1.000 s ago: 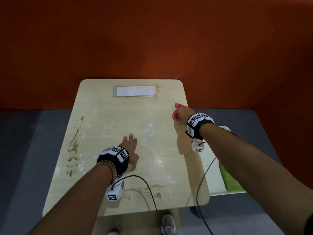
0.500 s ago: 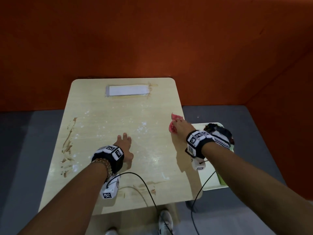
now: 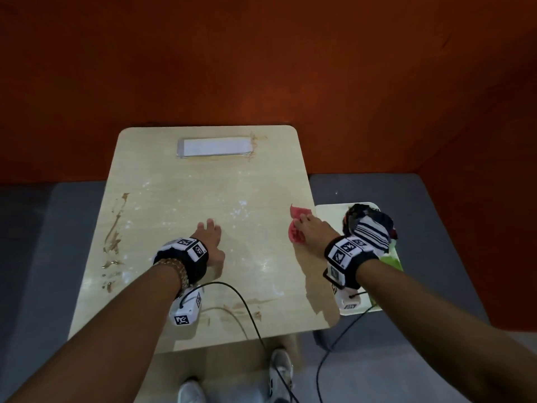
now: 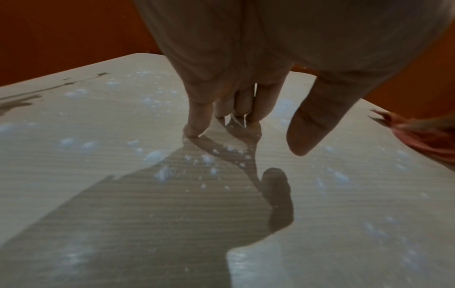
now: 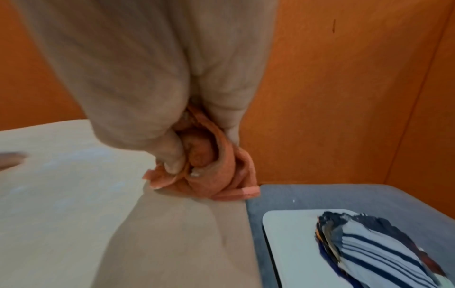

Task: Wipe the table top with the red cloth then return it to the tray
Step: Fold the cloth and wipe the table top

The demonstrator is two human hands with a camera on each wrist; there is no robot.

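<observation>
Head view: the right hand bunches the red cloth at the table top's right edge, centre-right of frame, beside the tray. The left hand rests open, fingertips down. Wiping seems under way; brown smears at left remain, calling for a leftward sweep.

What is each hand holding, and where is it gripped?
The right hand grips the bunched middle of the red cloth. The left hand holds nothing; its fingertips touch the table top.
</observation>
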